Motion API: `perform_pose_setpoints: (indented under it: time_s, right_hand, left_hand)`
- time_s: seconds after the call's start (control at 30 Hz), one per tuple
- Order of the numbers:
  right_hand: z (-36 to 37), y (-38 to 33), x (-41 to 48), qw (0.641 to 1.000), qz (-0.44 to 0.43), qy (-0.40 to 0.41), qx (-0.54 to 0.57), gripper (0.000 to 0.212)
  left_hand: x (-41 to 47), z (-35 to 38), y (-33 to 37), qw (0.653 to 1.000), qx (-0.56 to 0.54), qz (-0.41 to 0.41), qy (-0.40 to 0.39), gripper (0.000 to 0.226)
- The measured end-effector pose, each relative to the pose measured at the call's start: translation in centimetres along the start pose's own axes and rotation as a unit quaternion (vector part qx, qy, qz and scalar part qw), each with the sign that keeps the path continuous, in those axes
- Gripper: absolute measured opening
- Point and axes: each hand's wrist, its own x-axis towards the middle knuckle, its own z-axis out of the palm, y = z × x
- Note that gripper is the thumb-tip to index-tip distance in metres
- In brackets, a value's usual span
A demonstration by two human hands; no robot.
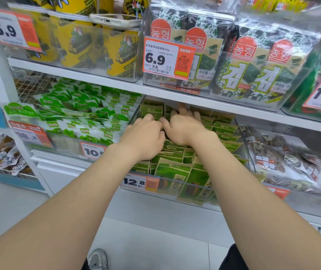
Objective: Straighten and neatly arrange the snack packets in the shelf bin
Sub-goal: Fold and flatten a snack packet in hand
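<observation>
On the upper shelf (89,76), a clear bin (97,64) of yellow tubs (78,45) has a phone (115,21) lying flat on its rim, and beside it dark green seaweed packs (253,73) stand behind an orange price tag (167,59) reading 6.9. Lower down, green-and-white sachets (85,117) fill the bin on the left and brown-speckled bags (284,158) lie on the right. A grey shoe (97,259) shows on the pale floor tiles (155,250) below.

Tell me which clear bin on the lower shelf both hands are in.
The middle bin with the 12.8 price tag, full of green and tan packets. The left hand and right hand are inside it only.
</observation>
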Motion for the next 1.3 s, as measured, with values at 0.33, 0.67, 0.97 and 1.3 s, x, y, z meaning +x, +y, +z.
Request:
perform_pose_setpoints:
  time_s: [0.33,0.67,0.97,1.3]
  right_hand:
    - [0.0,0.9,-0.9,0.999,0.001,0.03,0.029,0.065]
    - [-2.4,2.3,-9.8,0.966,-0.147,0.208,-0.053,0.031]
    - [-4.6,4.6,-13.2,0.804,-0.099,0.526,0.259,0.015]
    - [-5.5,3.6,-13.5,0.661,-0.087,0.369,0.648,0.016]
  left_hand:
    - [-0.3,-0.4,-0.1,0.997,-0.064,-0.007,0.046,0.033]
    - [-2.3,-2.2,1.6,0.982,-0.126,-0.04,0.135,0.035]
    - [-4.3,-3.2,6.1,0.932,-0.259,0.102,0.23,0.038]
    - [-3.8,-3.7,9.3,0.78,-0.595,0.08,0.178,0.021]
